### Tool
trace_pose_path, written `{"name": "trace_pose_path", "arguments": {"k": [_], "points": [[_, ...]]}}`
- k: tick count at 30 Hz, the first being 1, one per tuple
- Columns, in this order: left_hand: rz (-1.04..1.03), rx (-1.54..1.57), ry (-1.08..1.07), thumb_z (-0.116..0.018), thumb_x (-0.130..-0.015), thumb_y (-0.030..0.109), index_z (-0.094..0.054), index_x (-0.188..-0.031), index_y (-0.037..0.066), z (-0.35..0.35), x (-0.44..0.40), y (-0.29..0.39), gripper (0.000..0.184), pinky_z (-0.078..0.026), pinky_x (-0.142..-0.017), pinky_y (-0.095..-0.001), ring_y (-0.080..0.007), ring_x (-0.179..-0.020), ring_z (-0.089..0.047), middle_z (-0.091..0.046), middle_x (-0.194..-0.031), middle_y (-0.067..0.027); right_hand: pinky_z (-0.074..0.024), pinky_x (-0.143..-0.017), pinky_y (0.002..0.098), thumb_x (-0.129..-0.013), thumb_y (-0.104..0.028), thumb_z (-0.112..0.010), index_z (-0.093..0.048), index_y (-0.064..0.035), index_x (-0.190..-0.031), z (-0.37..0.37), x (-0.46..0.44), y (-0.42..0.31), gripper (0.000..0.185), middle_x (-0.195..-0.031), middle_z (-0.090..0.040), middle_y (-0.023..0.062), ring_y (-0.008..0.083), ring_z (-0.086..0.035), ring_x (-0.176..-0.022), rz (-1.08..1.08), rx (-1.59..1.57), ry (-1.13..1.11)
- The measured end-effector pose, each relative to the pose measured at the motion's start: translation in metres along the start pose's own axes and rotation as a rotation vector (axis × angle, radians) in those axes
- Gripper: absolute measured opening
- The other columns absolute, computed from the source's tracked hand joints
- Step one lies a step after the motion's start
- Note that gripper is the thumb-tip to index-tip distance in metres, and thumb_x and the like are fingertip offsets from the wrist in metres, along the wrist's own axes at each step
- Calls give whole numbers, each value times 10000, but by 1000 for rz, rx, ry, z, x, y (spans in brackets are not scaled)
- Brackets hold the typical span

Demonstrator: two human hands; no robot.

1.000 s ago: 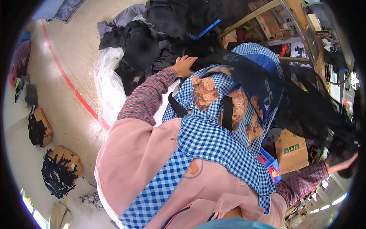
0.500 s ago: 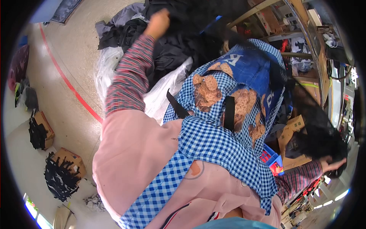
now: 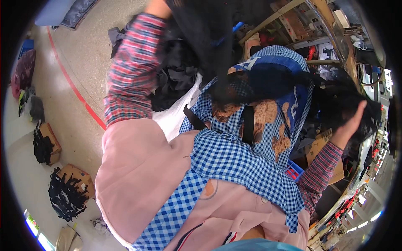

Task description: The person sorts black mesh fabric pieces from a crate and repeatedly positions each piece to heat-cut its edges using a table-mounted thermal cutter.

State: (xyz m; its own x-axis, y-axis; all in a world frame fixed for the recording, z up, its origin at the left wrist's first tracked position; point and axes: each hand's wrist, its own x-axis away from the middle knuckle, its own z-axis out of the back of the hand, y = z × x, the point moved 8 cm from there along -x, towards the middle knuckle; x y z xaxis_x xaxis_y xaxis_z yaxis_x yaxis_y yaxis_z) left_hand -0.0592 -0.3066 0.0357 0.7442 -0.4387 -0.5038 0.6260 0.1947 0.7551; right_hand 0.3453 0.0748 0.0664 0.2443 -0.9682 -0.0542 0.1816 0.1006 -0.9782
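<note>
Sheer black fabric (image 3: 268, 83), blurred by motion, stretches across the view between my two hands. At the top edge, my left hand (image 3: 158, 8) is raised and mostly cut off; the fabric hangs from its closed grip, and the fingers are hidden. On the right, my right hand (image 3: 351, 125) clutches a bunched part of the fabric, thumb pointing up and fingers mostly covered by the cloth. Below the fabric is my blue checked apron (image 3: 238, 150) with bear prints. A pile of black cloth (image 3: 176, 67) lies ahead on the left, beside white plastic sheeting (image 3: 173, 121).
A wooden frame rack (image 3: 335, 37) with goods stands at the right. Near my right arm are a cardboard box (image 3: 320, 146) and a blue crate (image 3: 294, 170). Boxes with black strips (image 3: 67, 194) stand along the left wall. A red line (image 3: 75, 88) crosses the floor.
My left hand has moved up and slightly left, toward the top edge. My right hand has risen from the lower right. The black fabric has swung across in front of the apron.
</note>
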Motion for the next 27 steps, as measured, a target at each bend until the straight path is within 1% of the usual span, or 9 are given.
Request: {"name": "trace_pose_path", "arguments": {"k": [2, 4, 7, 9, 11, 12, 17, 22, 27], "points": [[-139, 141, -237, -488, -871, 114, -590, -968, -40, -76, 29, 58, 208, -471, -681, -400, -343, -807, -580, -599, -832, -214, -497, -709, 266, -862, -505, -613, -599, -8, -1191, -41, 20, 23, 596, -1139, -619, 57, 146, -635, -813, -134, 92, -164], [-250, 333, -402, -500, -844, 98, -592, -946, -52, -126, 53, 121, 204, -478, -699, -442, -406, -823, -589, -596, -814, -264, -496, -704, 260, -903, -429, -578, -592, -20, -1230, -80, 61, 26, 524, -1111, -643, 83, 125, -621, -799, -61, 557, -186], [-116, 440, -482, -496, -820, 82, -610, -955, -48, -150, 66, 174, 219, -478, -728, -485, -439, -870, -593, -609, -875, -301, -452, -929, 299, -823, -81, -677, -599, -28, -1187, -137, 76, 64, 376, -1150, -612, 75, 178, -588, -1013, 174, 239, -779], [-214, 444, -363, -561, -859, 185, -569, -1072, 3, -134, 70, 173, 280, -482, -784, -413, -338, -957, -589, -595, -994, -199, -450, -940, 311, -785, -81, -716, -627, -22, -1137, -148, 88, 53, 368, -1110, -631, 78, 201, -590, -1027, -91, -246, -650], [-304, 407, -260, -609, -869, 274, -526, -1182, 41, -126, 85, 159, 398, -459, -861, -382, -295, -1056, -558, -569, -1113, -151, -437, -964, 333, -805, -111, -687, -578, -20, -1207, -134, 87, 28, 427, -1183, -589, 82, 209, -563, -1083, 28, 20, -632], [-345, 372, -218, -626, -860, 312, -504, -1234, 54, -126, 99, 140, 470, -435, -909, -388, -303, -1112, -529, -549, -1173, -154, -442, -953, 339, -826, -222, -669, -584, -13, -1195, -117, 89, 37, 432, -1176, -595, 84, 209, -568, -1076, -366, -51, -465], [-67, 73, -485, -702, -797, 349, -388, -1349, 33, -164, 207, -27, 710, -326, -1039, -410, -327, -1216, -445, -486, -1290, -180, -469, -874, 338, -876, -398, -582, -614, -27, -1102, -41, 58, -60, 435, -1051, -622, 91, 207, -592, -977, 73, -120, -31], [191, -184, -764, -682, -793, 337, -401, -1361, 85, -204, 296, -116, 682, -244, -1072, -463, -320, -1230, -436, -503, -1282, -160, -440, -932, 373, -933, -329, -455, -552, -22, -1193, 93, 2, -148, 413, -1146, -576, 122, 257, -570, -1032, 652, 58, 132], [497, -172, -707, -649, -771, 185, -577, -1189, 116, -209, 311, -184, 430, -421, -927, -455, -348, -1095, -547, -606, -1145, -160, -410, -961, 374, -939, -350, -449, -527, -41, -1227, 114, 1, -152, 429, -1191, -549, 119, 254, -543, -1073, 715, 155, 127]]}}
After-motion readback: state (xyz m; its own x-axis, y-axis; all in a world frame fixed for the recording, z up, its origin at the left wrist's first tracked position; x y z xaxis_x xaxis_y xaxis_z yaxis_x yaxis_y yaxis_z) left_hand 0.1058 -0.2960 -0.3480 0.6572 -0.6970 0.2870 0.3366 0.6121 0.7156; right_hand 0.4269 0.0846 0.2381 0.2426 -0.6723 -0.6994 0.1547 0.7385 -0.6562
